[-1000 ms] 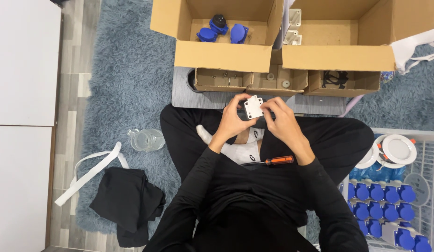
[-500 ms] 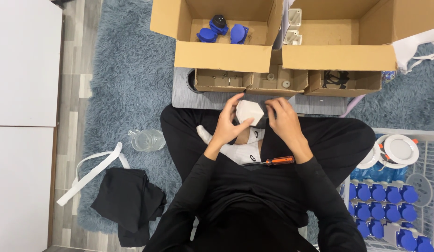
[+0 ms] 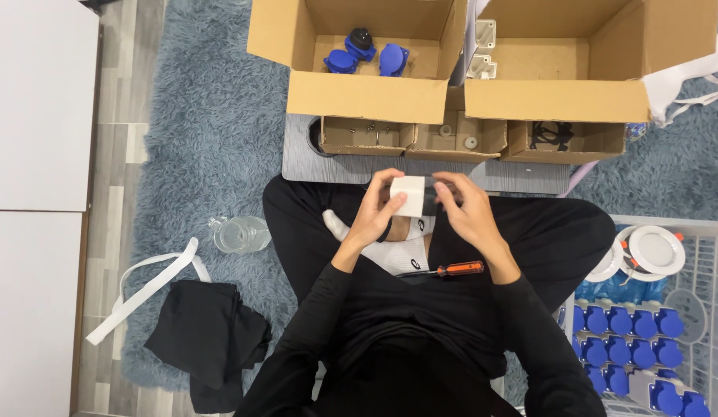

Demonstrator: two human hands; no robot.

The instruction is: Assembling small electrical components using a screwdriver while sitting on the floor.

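The small white box-shaped housing (image 3: 409, 195) is held in the air over the person's crossed legs, just in front of the near edge of the low grey board (image 3: 340, 167) that carries the cardboard boxes, and it sits between the two hands, so neither has to reach. The left hand (image 3: 374, 216) comes up from below and to the left, wrist bent back, its fingers (image 3: 391, 202) curled round the housing's left and lower faces with the thumb on top; this hand bears the piece. The right hand (image 3: 469, 215) is touching from the right, palm turned toward the left hand, its fingers (image 3: 445, 184) bent over a darker part at the housing's right end; what that part is cannot be made out, nor how firmly they pinch it. The housing looks nearly cube-like from above, with no clear long axis, and the line along which the hands meet it runs left to right, parallel to the board's near edge. Both forearms angle inward from the elbows. An orange-handled screwdriver (image 3: 452, 269) lies on the lap just under the right wrist, well nearer to that hand. Blue socket parts (image 3: 394, 59) lie in the open cardboard box (image 3: 367, 96) beyond the board's far left part.
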